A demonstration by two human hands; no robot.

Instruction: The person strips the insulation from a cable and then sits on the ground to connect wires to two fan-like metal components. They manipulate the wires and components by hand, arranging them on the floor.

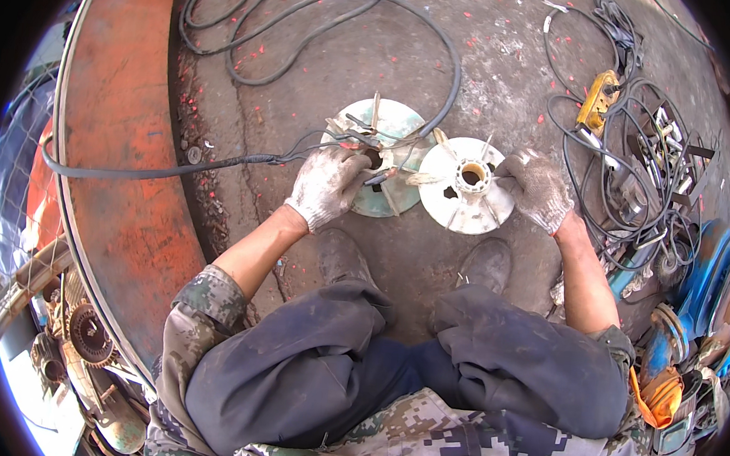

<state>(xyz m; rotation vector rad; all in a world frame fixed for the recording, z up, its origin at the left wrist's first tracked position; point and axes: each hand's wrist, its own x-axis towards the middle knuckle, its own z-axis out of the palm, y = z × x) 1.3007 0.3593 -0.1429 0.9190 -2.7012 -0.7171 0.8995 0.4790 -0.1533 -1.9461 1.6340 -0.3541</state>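
Two round, finned flanges lie side by side on the ground before my boots. The left flange (406, 122) is pale green and partly under wires; the right flange (458, 213) is white with a raised hub and a round central hole. My left hand (328, 182), in a dirty white glove, is closed at the green flange, around thin wires (303, 145) split from a black cable (147, 174). One dark wire end shows past its fingertips. My right hand (539, 188), gloved too, pinches the white flange at its right edge; the fingertips are partly hidden.
At left, a curved rusty orange metal wall (124, 130) stands close by. A loose black cable (310, 36) loops behind the flanges. To the right lie a yellow power strip (598, 102), tangled cords (625, 206) and blue metal parts (705, 265). Old gears (89, 332) sit at lower left.
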